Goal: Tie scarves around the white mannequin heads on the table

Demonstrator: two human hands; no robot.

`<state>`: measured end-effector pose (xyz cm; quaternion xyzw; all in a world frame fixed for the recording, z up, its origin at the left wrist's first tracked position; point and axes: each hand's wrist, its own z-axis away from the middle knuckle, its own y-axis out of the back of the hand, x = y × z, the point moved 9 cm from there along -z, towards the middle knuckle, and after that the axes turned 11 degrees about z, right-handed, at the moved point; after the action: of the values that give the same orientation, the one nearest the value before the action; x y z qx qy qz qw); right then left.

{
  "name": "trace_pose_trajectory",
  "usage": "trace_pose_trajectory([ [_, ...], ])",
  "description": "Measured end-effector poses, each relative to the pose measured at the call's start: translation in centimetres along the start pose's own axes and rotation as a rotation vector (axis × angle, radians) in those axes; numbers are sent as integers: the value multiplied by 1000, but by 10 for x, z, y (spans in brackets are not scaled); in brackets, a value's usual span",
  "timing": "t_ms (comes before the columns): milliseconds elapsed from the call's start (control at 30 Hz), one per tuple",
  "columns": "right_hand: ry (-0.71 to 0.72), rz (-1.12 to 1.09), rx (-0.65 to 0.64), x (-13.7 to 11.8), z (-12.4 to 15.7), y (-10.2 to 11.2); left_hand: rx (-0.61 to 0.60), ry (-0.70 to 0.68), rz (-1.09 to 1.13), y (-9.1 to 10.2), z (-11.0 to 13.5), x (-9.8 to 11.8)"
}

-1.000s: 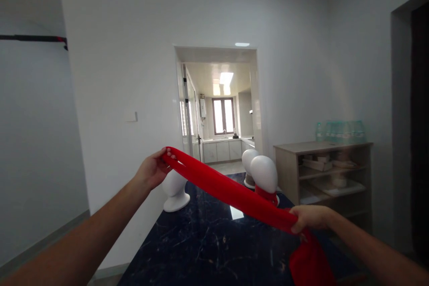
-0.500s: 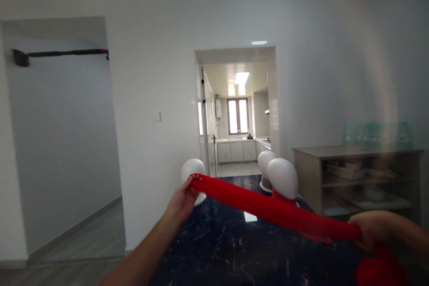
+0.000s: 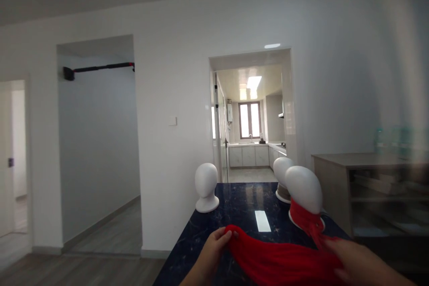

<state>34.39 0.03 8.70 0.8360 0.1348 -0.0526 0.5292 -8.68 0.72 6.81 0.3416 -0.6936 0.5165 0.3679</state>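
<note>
Left hand: thumb and fingers of the left hand (image 3: 211, 254) are clamping the left end of the red scarf (image 3: 278, 259).
Right hand: the right hand (image 3: 360, 259) is blurring at the near right, its fingers seemingly closing on the scarf's right part.
Scarf lie: the red scarf is stretching left to right between the hands, sagging over the near part of the dark marbled table (image 3: 234, 201).
Scarf to head: the near right white head (image 3: 303, 187) is standing just beyond the scarf's right part, leaning slightly; the right hand is lying nearer to it than the left.
Neck wrap: red cloth (image 3: 300, 214) is circling that head's neck, a strip trailing towards the right hand; the hand is hiding whether it joins the held length.
Left head: a bare white head (image 3: 206, 178) is standing upright at the table's left edge.
Far right head: another (image 3: 281, 170) is standing behind the near right one, grey-brown wrapping (image 3: 283, 194) circling its neck.
Shelf unit: beyond, at right, a wooden unit (image 3: 330, 174) is holding a pale tray (image 3: 378, 183) in its upper compartment; the lower contents are blurring.
Kitchen: white cabinets (image 3: 248, 156) are lining the far room.
</note>
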Motion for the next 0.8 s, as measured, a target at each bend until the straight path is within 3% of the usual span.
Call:
trace_pose_trajectory([
  [100, 190, -286, -180, -108, -2, -16, -72, -43, -143, -32, 3, 13],
  [200, 238, -603, -264, -205, -9, -43, -145, -91, -198, -63, 4, 24],
  [267, 212, -745, -226, -244, -19, -69, -181, -119, -182, -75, 3, 28],
  [333, 203, -822, -223, -261, -28, -98, -150, -148, -147, -70, -2, 30],
  [400, 219, -847, -356, -261, -31, -129, -42, -160, -116, -44, -9, 28],
  [467, 235, -868, -598, -245, -27, -155, 87, -129, -116, -4, -18, 21],
  [533, 203, -948, -799, -219, -24, -171, 180, -11, -156, 41, -29, 7],
  [567, 159, -1009, -831, -205, -27, -176, 218, 67, -198, 64, -35, 0],
  [633, 12, -1126, -743, -177, -42, -185, 311, 156, -345, 109, -48, -4],
  [700, -167, -1163, -559, -153, -56, -198, 493, 64, -520, 152, -61, 17],
  [800, -313, -1057, -349, -137, -65, -215, 652, -103, -660, 188, -86, 52],
])
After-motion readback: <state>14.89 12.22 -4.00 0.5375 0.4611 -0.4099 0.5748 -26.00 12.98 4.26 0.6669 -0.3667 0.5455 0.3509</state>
